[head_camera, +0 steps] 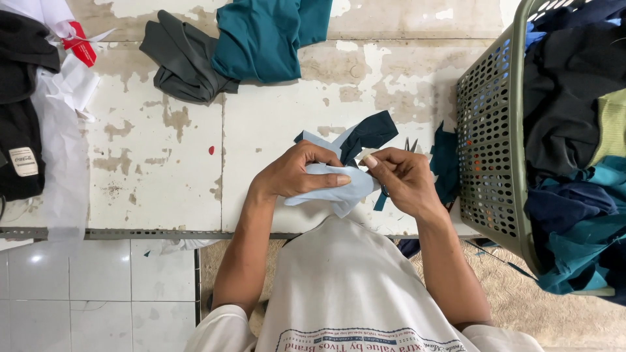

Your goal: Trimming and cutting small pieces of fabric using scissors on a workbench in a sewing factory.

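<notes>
Both hands — left hand (293, 173), right hand (404, 177) — pinch the light blue fabric piece (336, 188); better keep it taut, small scissors (409, 145) pointing away.

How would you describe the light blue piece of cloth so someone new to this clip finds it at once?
Start at the worn white table with peeling paint and come to its near edge, left of the green laundry basket. There the left hand and right hand hold the light blue cloth between them. It is the palest fabric here, unlike the dark navy piece right behind it.
</notes>
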